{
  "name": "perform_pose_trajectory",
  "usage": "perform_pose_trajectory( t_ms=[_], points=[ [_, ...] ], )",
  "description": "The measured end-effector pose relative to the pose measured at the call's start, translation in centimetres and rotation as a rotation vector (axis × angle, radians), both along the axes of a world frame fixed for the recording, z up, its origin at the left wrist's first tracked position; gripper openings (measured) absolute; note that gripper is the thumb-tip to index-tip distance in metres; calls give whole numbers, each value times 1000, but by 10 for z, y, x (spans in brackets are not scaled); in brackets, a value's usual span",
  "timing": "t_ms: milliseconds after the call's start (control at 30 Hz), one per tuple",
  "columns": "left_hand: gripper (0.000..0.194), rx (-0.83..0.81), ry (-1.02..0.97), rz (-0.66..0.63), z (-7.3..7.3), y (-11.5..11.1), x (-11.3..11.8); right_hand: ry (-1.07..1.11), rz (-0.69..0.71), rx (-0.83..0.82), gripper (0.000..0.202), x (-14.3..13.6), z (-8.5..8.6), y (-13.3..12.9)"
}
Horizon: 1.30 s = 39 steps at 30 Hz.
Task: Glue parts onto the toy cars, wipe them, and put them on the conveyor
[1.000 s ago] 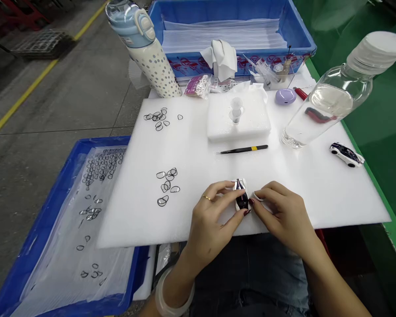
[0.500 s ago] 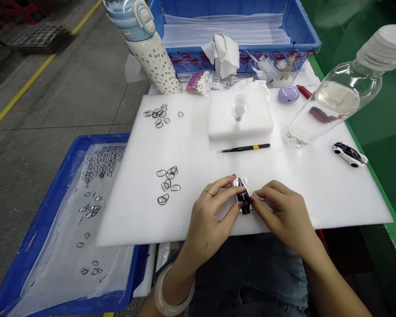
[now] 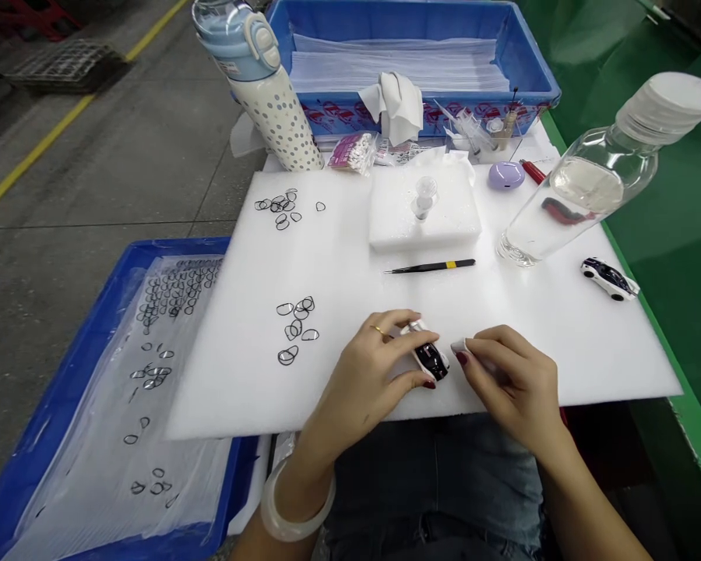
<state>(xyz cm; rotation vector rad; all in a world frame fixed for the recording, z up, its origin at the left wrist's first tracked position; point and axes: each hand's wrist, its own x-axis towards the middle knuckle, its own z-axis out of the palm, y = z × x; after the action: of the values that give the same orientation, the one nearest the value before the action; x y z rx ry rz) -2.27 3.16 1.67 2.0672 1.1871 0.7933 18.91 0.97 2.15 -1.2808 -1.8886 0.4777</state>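
Observation:
My left hand [image 3: 379, 366] grips a white and black toy car [image 3: 431, 360] between thumb and fingers, tilted just above the front of the white foam board [image 3: 350, 389]. To its right, my right hand [image 3: 511, 378] is closed with thumb and forefinger together. A small white piece [image 3: 459, 345], like cloth or paper, shows at its fingertips, apart from the car. Black tweezers [image 3: 432, 266] with a yellow band lie beyond the hands. A second toy car [image 3: 610, 278] rests at the right. Thin black-edged clear pieces [image 3: 295, 319] lie in loose groups on the left.
A foam block [image 3: 385, 226] holds small clear cups [image 3: 424, 199]. Behind stand a dotted bottle [image 3: 280, 117] and a blue bin [image 3: 339, 105]; a tall clear bottle [image 3: 552, 206] leans at right. A blue tray [image 3: 102, 312] with more clear pieces sits lower left.
My right hand has drawn back to the right, off the car. My left hand has turned the car so its near end points to the right. The view has shifted slightly.

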Motion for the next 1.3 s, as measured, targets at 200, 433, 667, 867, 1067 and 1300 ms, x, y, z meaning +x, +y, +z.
perform_pose_trajectory(
  t_ms=[200, 433, 667, 867, 1067, 1300],
  points=[
    [25, 34, -54, 123, -8, -4, -3, -187, 64, 255, 17, -1, -8, -8],
    [25, 12, -60, 130, -4, -4, -2, -278, 64, 268, 15, -4, -9, -7],
    [24, -26, -62, 154, -2, -4, 2, -327, 81, 287, 14, -5, -10, -7],
    [23, -70, -46, 147, 1, -4, 3, -362, 81, 337, 12, -7, -11, -6],
    [23, -118, -35, 133, 6, -2, 3, -407, 72, 398, 17, -7, -17, -8],
    [33, -107, -59, 54, -2, -1, -6, -395, 65, 390, 17, -9, -15, -8]
  ],
)
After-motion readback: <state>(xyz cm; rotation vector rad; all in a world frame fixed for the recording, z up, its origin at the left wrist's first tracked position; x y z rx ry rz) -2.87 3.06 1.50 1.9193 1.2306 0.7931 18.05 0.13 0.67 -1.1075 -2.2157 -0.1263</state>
